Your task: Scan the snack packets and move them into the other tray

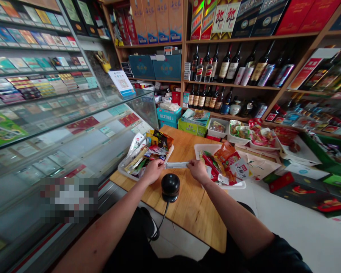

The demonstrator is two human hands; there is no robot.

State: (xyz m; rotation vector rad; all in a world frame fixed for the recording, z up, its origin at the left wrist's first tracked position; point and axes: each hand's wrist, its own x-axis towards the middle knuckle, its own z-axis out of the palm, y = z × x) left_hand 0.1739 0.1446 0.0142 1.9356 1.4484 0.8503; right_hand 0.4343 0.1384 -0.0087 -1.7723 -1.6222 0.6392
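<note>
My left hand point(154, 171) and my right hand point(198, 171) pinch opposite ends of a narrow, pale packet point(176, 165), stretched level between them above a wooden table. Its print is too small to read. Just below the packet stands a round black device point(170, 185) with a cable running off the near table edge. Beside my left hand is a white tray point(171, 152) filled with assorted snack packets point(156, 149). Close to my right hand, a second white tray point(240, 185) holds red and orange snack packets point(224, 163).
The wooden table point(193, 220) has its near corner between my legs. To the left runs a glass display counter point(102, 132) carrying a QR-code sign point(122, 82). Shelves of bottles point(226, 66) and boxes rise behind. Several snack-filled containers point(238, 132) line the back right.
</note>
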